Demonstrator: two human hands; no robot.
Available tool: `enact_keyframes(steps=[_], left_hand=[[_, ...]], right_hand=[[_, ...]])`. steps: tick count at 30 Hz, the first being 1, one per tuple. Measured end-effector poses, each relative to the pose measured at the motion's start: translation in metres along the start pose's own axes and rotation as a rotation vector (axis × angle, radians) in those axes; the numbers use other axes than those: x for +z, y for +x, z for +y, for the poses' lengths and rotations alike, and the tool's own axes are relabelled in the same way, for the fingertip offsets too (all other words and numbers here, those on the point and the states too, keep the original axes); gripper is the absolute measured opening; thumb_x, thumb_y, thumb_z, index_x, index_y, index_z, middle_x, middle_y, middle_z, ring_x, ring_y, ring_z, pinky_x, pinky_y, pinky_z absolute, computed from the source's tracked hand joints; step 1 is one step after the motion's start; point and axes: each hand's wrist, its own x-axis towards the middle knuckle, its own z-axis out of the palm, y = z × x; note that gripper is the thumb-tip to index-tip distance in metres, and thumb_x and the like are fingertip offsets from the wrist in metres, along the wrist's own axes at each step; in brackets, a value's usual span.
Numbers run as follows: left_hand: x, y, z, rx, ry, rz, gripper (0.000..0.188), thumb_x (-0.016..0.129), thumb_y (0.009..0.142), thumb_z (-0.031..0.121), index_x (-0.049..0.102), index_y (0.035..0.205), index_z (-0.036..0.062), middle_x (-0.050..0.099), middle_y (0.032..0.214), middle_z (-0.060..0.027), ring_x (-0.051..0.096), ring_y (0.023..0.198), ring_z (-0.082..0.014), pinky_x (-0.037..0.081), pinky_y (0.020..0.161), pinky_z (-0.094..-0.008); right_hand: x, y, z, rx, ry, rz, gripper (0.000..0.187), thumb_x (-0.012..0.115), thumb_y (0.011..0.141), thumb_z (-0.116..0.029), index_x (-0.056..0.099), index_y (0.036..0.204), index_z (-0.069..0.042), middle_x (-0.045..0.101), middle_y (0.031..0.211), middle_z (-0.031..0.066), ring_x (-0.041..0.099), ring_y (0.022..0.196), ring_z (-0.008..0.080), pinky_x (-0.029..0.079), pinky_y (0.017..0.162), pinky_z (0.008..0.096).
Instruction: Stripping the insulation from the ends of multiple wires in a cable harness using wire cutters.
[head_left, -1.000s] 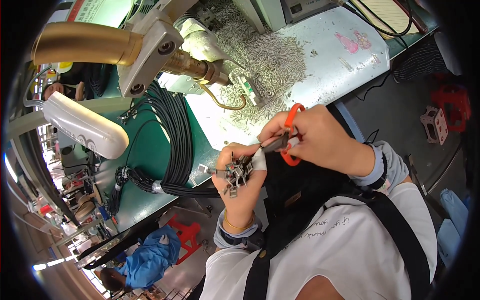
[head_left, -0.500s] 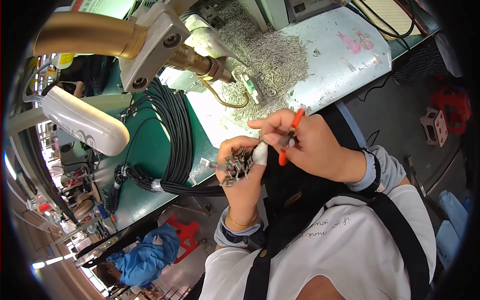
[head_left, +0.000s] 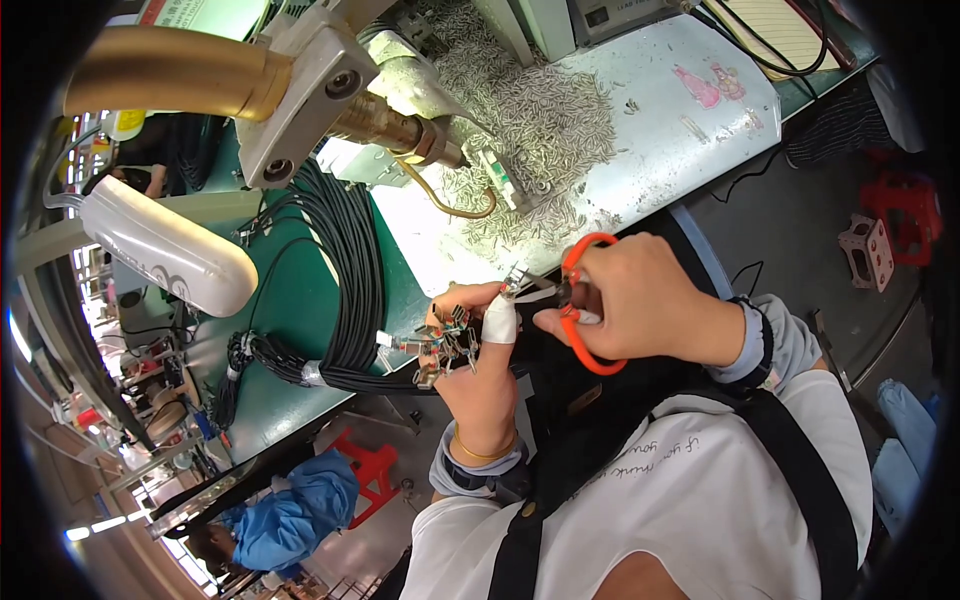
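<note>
My left hand (head_left: 480,385) has its fingers curled around a bunch of small metal connectors (head_left: 445,345) with bits of coloured wire. White tape wraps its thumb. Between thumb and forefinger it pinches one small metal connector (head_left: 516,278), held up at the fingertips. My right hand (head_left: 640,295) grips orange-handled cutters (head_left: 597,361), handles spread and blades apart. The blade tips reach toward the pinched connector; whether they touch it I cannot tell.
A heap of small metal pieces (head_left: 560,120) covers much of the metal plate (head_left: 690,150) ahead. A machine arm with a brass-coloured nozzle (head_left: 385,135) overhangs it. Left lie a coil of black cable (head_left: 350,250) and a white lamp (head_left: 165,245). A person in blue (head_left: 300,515) sits farther left.
My right hand has turned the cutters, spread their handles and brought the blades toward my left fingertips. A connector now shows upright there. My left hand has shifted slightly left.
</note>
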Motion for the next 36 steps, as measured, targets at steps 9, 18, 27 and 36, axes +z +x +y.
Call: enact_keyframes(steps=[9,18,27,36], left_hand=[[0.005,0.001,0.001,0.160,0.135,0.066,0.016,0.058,0.077,0.001,0.050,0.091,0.0006,0.047,0.072,-0.0030,0.042,0.055,-0.0071,0.029,0.047,-0.0193],[0.001,0.054,0.008,-0.395,-0.364,-0.175,0.013,0.059,0.078,0.004,0.053,0.089,0.0005,0.050,0.073,-0.0017,0.041,0.055,-0.0065,0.033,0.051,-0.0203],[0.012,0.083,0.003,-0.400,-0.334,-0.186,0.017,0.060,0.078,0.005,0.051,0.091,-0.0012,0.045,0.064,0.0004,0.031,0.045,-0.0048,0.024,0.041,-0.0197],[0.005,0.091,0.004,-0.430,-0.314,-0.242,0.022,0.061,0.075,0.006,0.051,0.091,-0.0035,0.044,0.062,-0.0003,0.030,0.044,-0.0047,0.023,0.039,-0.0199]], right_hand=[[0.010,-0.002,-0.002,0.050,-0.027,-0.038,0.031,0.064,0.074,-0.027,0.050,0.062,-0.002,0.051,0.049,0.0115,0.050,0.041,0.0290,0.040,0.041,0.0339],[-0.002,0.005,0.004,0.387,0.790,-0.102,0.022,0.052,0.084,-0.014,0.047,0.069,0.001,0.049,0.050,0.0073,0.050,0.042,0.0126,0.036,0.040,0.0271],[-0.001,0.065,0.023,0.071,0.433,0.264,0.021,0.054,0.084,-0.016,0.046,0.074,0.001,0.048,0.052,0.0032,0.047,0.043,0.0080,0.035,0.039,0.0245],[-0.002,0.071,0.020,0.100,0.440,0.261,0.025,0.058,0.081,-0.018,0.045,0.071,0.001,0.047,0.051,0.0053,0.048,0.043,0.0108,0.035,0.039,0.0265]])
